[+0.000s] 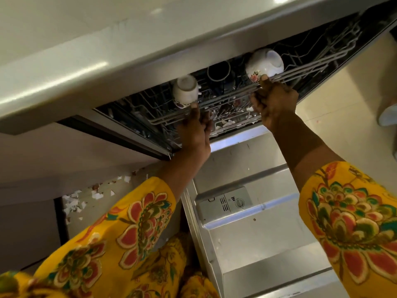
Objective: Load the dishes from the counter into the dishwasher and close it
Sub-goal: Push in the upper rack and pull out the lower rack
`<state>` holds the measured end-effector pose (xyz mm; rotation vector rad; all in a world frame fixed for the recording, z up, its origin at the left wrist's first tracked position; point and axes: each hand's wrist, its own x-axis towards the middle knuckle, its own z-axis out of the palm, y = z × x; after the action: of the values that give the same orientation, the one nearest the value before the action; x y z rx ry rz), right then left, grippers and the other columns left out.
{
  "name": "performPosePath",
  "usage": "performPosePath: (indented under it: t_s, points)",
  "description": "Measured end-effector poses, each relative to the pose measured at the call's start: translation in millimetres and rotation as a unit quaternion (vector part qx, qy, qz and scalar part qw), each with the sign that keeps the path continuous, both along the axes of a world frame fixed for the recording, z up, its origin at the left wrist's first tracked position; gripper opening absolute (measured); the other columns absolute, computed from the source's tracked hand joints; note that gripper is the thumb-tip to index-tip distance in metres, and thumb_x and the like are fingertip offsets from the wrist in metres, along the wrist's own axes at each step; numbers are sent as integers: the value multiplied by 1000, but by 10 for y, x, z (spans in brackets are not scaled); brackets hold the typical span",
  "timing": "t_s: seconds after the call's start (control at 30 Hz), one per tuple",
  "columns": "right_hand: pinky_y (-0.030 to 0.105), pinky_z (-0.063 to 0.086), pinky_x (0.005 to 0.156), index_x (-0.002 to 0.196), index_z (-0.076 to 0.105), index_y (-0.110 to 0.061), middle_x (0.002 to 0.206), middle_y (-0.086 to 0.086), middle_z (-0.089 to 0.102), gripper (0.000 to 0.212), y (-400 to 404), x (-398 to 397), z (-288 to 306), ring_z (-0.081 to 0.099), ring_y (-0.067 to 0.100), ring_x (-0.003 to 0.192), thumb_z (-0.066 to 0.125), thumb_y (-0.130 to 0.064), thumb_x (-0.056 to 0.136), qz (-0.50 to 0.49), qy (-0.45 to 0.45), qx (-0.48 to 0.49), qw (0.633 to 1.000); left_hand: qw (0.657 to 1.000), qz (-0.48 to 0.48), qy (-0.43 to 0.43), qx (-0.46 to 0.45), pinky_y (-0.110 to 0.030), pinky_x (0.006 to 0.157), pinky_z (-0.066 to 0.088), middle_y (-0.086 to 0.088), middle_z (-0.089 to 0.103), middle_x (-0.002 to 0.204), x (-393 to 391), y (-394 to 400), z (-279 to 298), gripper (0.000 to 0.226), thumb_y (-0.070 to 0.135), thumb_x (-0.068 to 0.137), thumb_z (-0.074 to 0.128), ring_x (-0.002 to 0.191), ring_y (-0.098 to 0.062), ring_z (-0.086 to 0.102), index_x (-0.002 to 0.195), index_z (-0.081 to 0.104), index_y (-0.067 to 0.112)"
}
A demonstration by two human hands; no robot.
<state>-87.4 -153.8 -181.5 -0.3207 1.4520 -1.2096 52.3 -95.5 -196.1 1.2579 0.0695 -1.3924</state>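
The dishwasher's upper rack [227,97] of grey wire sits just under the counter edge [133,67]. My left hand [196,130] grips its front rail at the left. My right hand [272,104] grips the same rail at the right, thumb on top. Two white floral cups lie upside down in the rack: a small one [185,91] above my left thumb and a larger one [265,64] beside my right thumb. A dark cup [218,72] stands between them. Below, the lower rack [232,121] holds cutlery and dishes, partly hidden.
The steel dishwasher door [257,211] lies open and flat below my arms, its detergent dispenser [224,203] facing up. Beige floor tiles [335,100] run to the right. A white object [387,112] pokes in at the right edge. Cabinet fronts [53,151] close the left side.
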Motion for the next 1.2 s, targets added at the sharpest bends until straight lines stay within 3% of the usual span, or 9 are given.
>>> performPosePath:
  t_s: [0.13,0.27,0.33,0.4,0.5,0.6,0.77,0.93,1.2]
  points:
    - [22,39,51,85,57,-15,70,1,58,7,113,-57,-228,49,14,59,57,-18,91,33,71,-47,996,987,-121,-83,64,-34,88,45,-8,61,117,-115,214,-390,32,27,101,38,109,-22,59,122,52,7]
    - [33,49,69,100,60,-19,88,-2,64,19,341,-141,-741,58,16,78,60,-30,85,91,196,-19,976,965,-193,-149,100,-36,91,39,1,57,96,-142,231,-813,34,31,102,33,90,-12,55,113,57,10]
    - [38,48,82,101,63,-17,93,1,66,24,446,-198,-971,59,21,88,62,-36,87,162,272,10,948,942,-225,-223,113,-38,93,41,-9,63,100,-172,178,-1006,36,30,102,36,93,-22,59,105,61,5]
    - [34,44,89,106,65,-11,102,9,68,27,490,-261,-1165,60,26,98,58,-33,91,253,344,24,904,896,-284,-322,112,-44,98,41,-28,57,121,-207,94,-1190,43,29,102,37,113,-40,53,115,58,-6]
    - [27,38,96,125,58,-11,126,12,61,32,467,-297,-1325,55,28,116,51,-19,94,362,442,35,820,821,-371,-429,72,-33,97,39,-20,55,129,-252,-72,-1347,36,23,102,37,119,-33,51,123,57,2]
    - [30,35,103,139,44,-11,140,14,48,45,384,-244,-1518,46,30,127,47,-10,94,423,474,8,772,754,-446,-479,59,-34,99,39,-17,49,137,-275,-250,-1540,38,17,100,36,125,-32,47,134,48,7]
    - [40,12,120,151,10,-14,159,7,6,71,142,-96,-1832,2,27,147,47,-11,91,510,532,-43,675,661,-518,-542,25,-35,113,27,-9,26,155,-234,-407,-1797,54,10,99,34,140,-27,30,151,20,15]
    - [47,9,119,151,0,-17,159,5,-6,75,53,-86,-1934,-10,32,145,45,-14,92,563,571,-24,597,655,-508,-558,23,-31,108,32,-9,34,152,-169,-423,-1831,49,13,100,34,135,-28,37,149,29,18]
    - [43,12,119,149,21,-26,157,8,12,62,321,-121,-1734,6,32,145,44,-21,92,569,629,5,530,658,-530,-534,30,-30,96,38,-16,57,131,-270,-96,-1735,33,18,97,43,122,-30,51,125,58,8]
